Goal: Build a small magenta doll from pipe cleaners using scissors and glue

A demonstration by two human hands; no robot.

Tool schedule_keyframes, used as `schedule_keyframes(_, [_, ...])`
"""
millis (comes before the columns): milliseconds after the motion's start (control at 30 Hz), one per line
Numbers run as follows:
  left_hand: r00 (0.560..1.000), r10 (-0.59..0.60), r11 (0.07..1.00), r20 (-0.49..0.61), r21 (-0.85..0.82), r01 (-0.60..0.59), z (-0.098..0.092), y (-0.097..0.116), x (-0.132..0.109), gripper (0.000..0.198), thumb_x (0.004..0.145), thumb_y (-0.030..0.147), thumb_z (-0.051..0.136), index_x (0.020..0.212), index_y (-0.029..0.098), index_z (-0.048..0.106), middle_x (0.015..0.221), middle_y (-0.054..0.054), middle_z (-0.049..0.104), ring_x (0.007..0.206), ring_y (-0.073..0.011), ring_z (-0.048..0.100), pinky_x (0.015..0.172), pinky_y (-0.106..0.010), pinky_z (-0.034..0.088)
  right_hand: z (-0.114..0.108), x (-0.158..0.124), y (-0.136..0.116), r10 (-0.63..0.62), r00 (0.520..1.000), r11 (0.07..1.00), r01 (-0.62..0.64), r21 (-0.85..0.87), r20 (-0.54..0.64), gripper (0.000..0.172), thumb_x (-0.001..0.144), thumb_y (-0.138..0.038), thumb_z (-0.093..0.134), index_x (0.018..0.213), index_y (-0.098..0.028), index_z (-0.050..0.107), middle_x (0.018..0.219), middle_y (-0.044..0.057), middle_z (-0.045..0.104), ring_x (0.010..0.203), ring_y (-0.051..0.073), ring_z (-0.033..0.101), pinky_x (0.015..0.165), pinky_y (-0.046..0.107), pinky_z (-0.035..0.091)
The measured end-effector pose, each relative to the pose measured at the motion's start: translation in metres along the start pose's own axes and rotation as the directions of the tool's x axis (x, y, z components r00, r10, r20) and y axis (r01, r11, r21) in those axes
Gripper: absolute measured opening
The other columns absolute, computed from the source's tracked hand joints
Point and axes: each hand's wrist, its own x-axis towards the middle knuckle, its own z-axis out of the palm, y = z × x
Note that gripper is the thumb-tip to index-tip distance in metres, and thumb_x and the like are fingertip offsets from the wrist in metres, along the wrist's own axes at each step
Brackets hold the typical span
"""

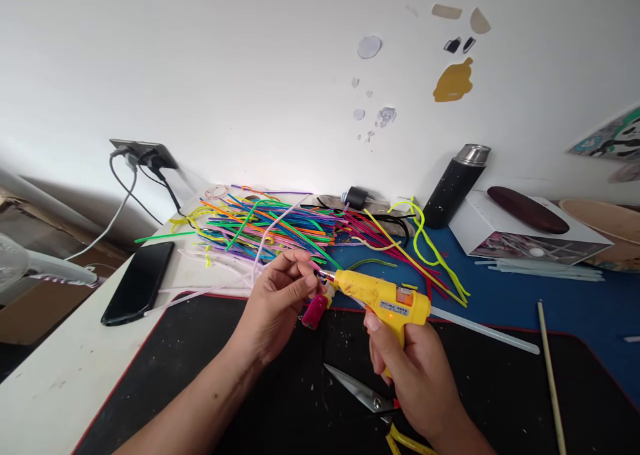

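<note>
My right hand (417, 368) is wrapped round the handle of a yellow hot glue gun (367, 292), its nozzle pointing left. A translucent glue stick (487, 332) sticks out of the gun's rear. The fingers of my left hand (283, 298) are pinched at the nozzle tip around a small dark piece (317, 275), mostly hidden by the fingertips. Just below the nozzle is a magenta fuzzy piece (315, 312) with a yellow part beside it. Under the gun, scissors (363, 392) with yellow handles lie on the black mat (200, 375).
A heap of coloured pipe cleaners (270, 225) lies along the wall. At left is a black phone (137, 282). A black flask (455, 188), a white box (500, 225) and several glue sticks (545, 268) stand or lie at right, with a thin wooden stick (550, 375) nearer me.
</note>
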Motion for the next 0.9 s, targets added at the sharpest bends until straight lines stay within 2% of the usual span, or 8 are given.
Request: schedule_keyframes(900, [1.0,-0.007,1.0,0.003,-0.002,0.007,-0.0032,-0.0022,-0.0001,0.033,0.074,0.013,0.099,0.099,0.018,0.078,0.078,0.004,0.071,0.064,-0.0104,0.069,0.066,-0.023,0.061,0.0012,-0.0046,-0.0091,-0.007,1.0,0.996,0.006,-0.085,-0.005,0.06,0.106,-0.058,0.056,0.057,-0.025,0.045,0.052,-0.004,0.044,0.047,0.012,0.043,0.049,0.027,0.036])
